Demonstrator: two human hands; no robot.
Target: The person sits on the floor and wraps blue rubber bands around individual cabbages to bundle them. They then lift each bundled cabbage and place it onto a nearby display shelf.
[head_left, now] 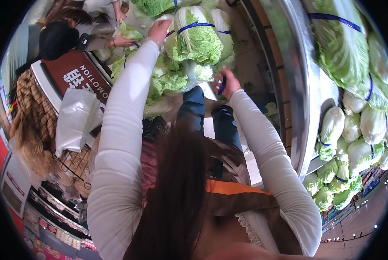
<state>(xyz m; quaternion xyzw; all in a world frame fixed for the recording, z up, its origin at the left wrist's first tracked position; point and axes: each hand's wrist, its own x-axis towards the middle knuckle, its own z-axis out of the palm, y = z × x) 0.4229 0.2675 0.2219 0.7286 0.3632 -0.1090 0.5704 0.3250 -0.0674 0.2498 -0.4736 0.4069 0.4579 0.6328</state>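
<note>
Several napa cabbages bound with blue tape lie in front of me, one napa cabbage (197,39) on top of the others. My left hand (160,30) is closed around the pale base of a cabbage at its left; the fingertips are partly hidden. Lower right of the pile, my right hand (230,82) has its fingers curled round a small roll of blue tape (221,86), seen nearly edge-on. Clear plastic (191,73) hangs below the top cabbage. Loose green leaves (166,82) lie beneath it, between my two hands.
A metal-edged display (304,86) curves along my right, holding many napa cabbages (339,43). At the left stand a red-brown sign board (79,71) and white plastic bags (75,117). Far left, another person's hand (124,41) touches cabbage leaves, with a second person beside.
</note>
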